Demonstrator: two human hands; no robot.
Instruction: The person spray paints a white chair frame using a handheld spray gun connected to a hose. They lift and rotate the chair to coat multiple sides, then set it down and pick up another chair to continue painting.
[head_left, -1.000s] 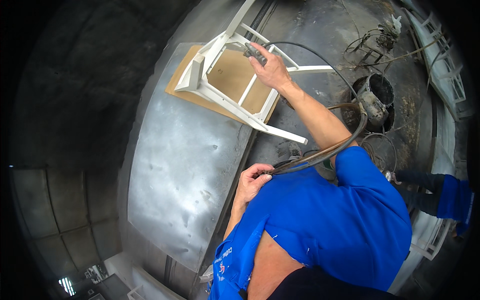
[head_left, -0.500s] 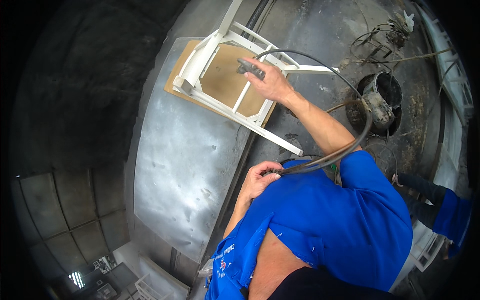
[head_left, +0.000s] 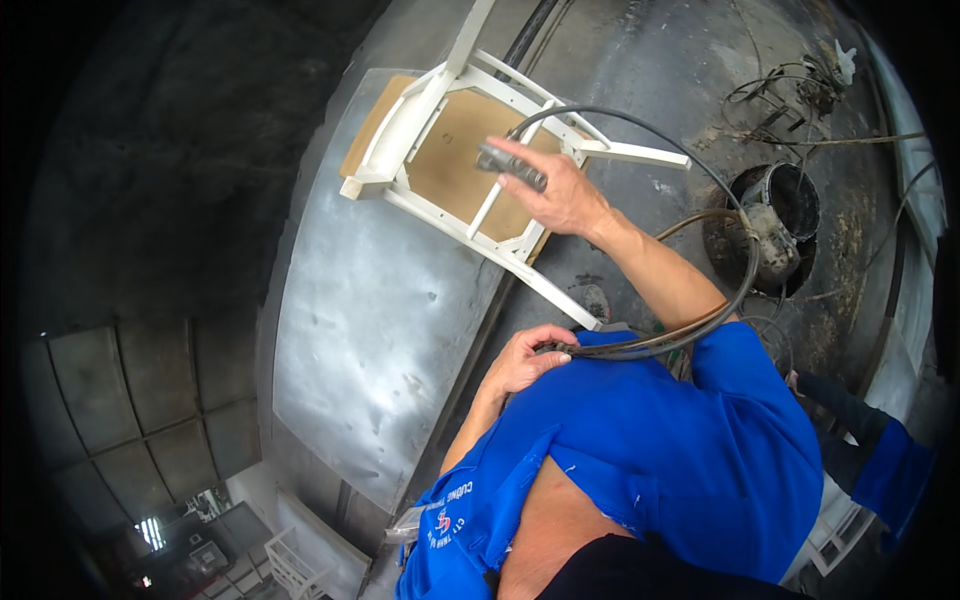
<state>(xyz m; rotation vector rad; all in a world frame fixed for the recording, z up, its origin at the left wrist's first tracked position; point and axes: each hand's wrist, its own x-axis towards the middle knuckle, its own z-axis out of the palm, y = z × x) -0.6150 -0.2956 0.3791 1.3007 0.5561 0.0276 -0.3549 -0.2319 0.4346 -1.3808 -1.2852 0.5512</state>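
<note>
My right hand (head_left: 572, 200) is closed round a dark metal spray gun (head_left: 514, 168), held over a white chair frame (head_left: 428, 108). The chair lies with its legs sticking out, upon a tan board (head_left: 445, 150); I cannot tell whether that board is its seat. A black hose (head_left: 640, 120) runs from the gun in a wide loop back towards my body. Close to my belly, my left hand (head_left: 520, 364) grips the bundled hoses (head_left: 640, 348), with fingers and thumb wrapped round them. The gun's nozzle end is blurred.
A large grey metal sheet (head_left: 360, 330) lies under the board and to the left. Paint-crusted buckets (head_left: 775, 235) stand at the right, with tangled hoses (head_left: 805, 90) beyond. Another person in blue (head_left: 895, 470) is at the lower right. White chair frames (head_left: 295, 565) stand at the lower left.
My right hand has brought the spray gun a little nearer to me over the chair. My left hand keeps its grip on the hoses. The whole view has shifted slightly.
</note>
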